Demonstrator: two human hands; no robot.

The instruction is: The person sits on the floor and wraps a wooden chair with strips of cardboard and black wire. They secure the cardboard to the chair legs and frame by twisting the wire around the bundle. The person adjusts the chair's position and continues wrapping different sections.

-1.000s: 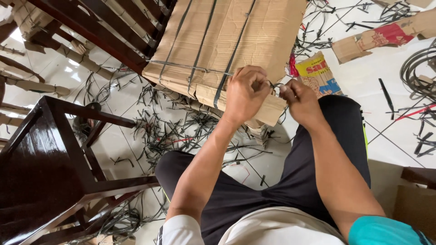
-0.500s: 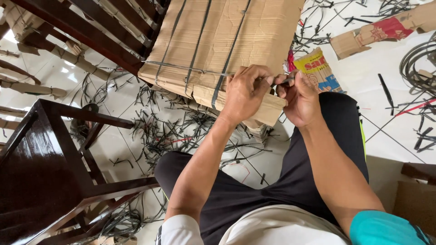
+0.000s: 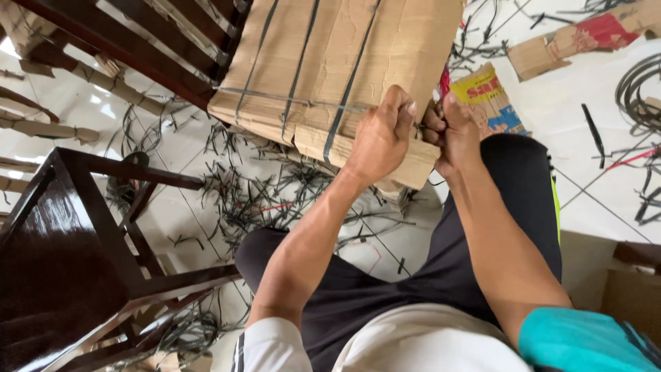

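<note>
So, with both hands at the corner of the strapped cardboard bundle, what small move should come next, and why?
Probably pull the strap end tight. The left hand presses on the cardboard bundle, and the right hand pinches something small at its edge, where the dark straps meet. What it pinches is hidden.

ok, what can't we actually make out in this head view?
- What the right hand pinches: hidden between its fingers and the left hand.
- What the strapped brown cardboard bundle wraps: covered by the cardboard, top cut by the frame edge.
- Dark wooden chair: cut off at the left edge.
- Black strap offcuts on the floor: too small to count.
</note>
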